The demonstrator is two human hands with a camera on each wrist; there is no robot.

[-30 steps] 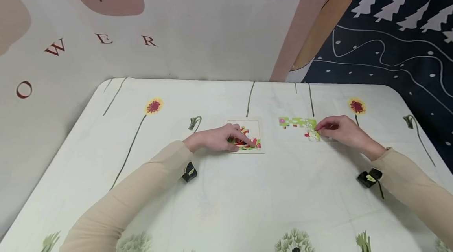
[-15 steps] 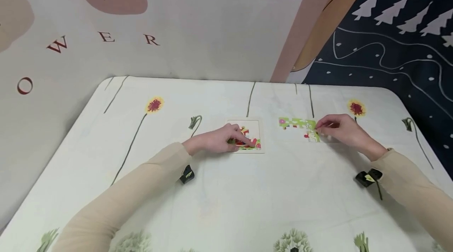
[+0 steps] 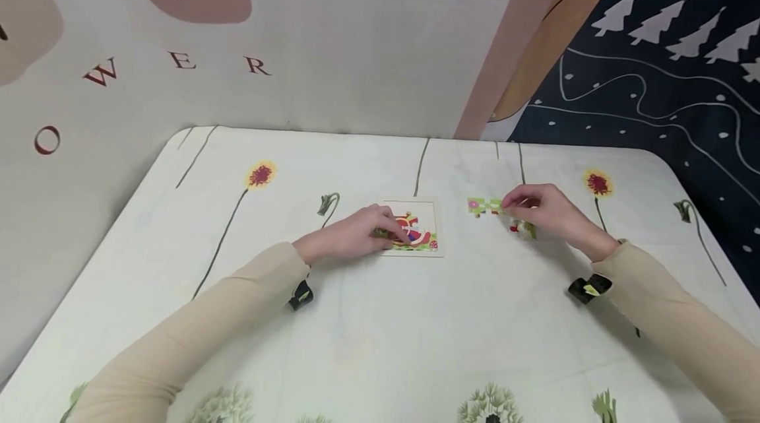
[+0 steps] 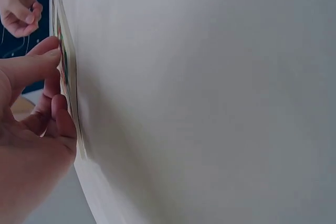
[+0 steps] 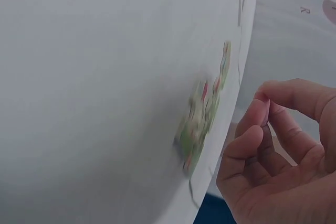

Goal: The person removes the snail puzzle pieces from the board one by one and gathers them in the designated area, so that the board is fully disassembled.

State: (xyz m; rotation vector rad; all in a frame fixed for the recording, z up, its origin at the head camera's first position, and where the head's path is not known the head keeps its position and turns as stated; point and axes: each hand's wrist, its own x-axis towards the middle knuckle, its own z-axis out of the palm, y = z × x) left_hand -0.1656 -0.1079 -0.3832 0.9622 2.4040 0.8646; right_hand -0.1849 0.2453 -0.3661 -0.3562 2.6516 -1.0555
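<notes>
A flower-printed tablecloth (image 3: 386,330) lay beneath the loosely bent left hand (image 3: 355,233) and the right hand (image 3: 549,212), drawn into a narrow pinch. The left touched a framed jigsaw puzzle (image 3: 424,212); right of it lay jigsaw pieces (image 3: 476,205), partly hidden in the head view. Only the right wrist view showed the pinch apart from them, nothing visible inside.

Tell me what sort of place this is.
Probably an indoor play corner, perhaps a staged one: a flowery tablecloth, a picture puzzle board with pieces beside it, and a wall showing pale trees.
</notes>
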